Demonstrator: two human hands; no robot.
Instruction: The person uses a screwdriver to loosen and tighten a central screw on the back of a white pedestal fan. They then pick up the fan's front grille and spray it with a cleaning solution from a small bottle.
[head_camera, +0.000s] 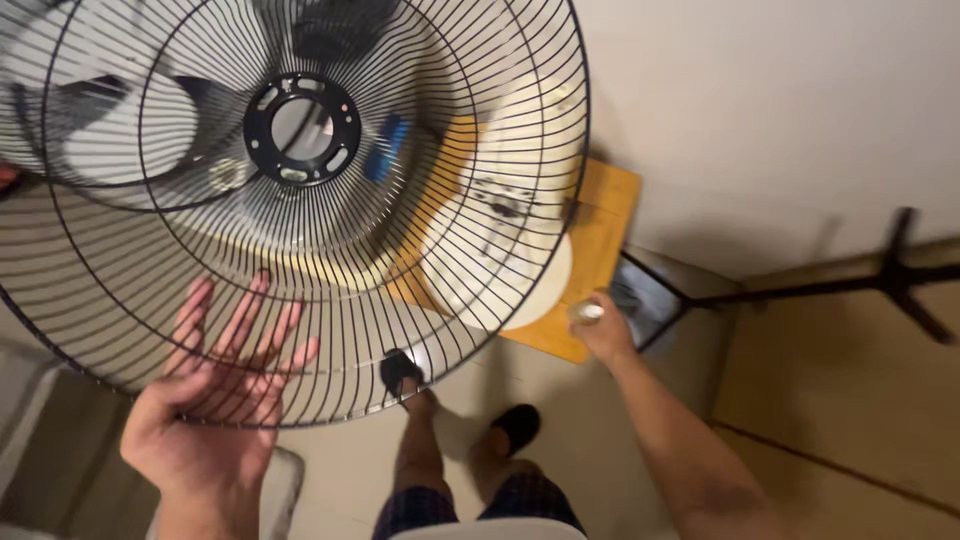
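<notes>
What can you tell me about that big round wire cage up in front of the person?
The round black wire fan guard is a domed grille of thin metal-looking spokes running from a black hub ring with a hole in its middle out to a thick rim. It is tilted toward the camera, filling the upper left of the view. The left hand lies open, fingers spread, against its lower part. Grey fan blades show blurred through it.
</notes>
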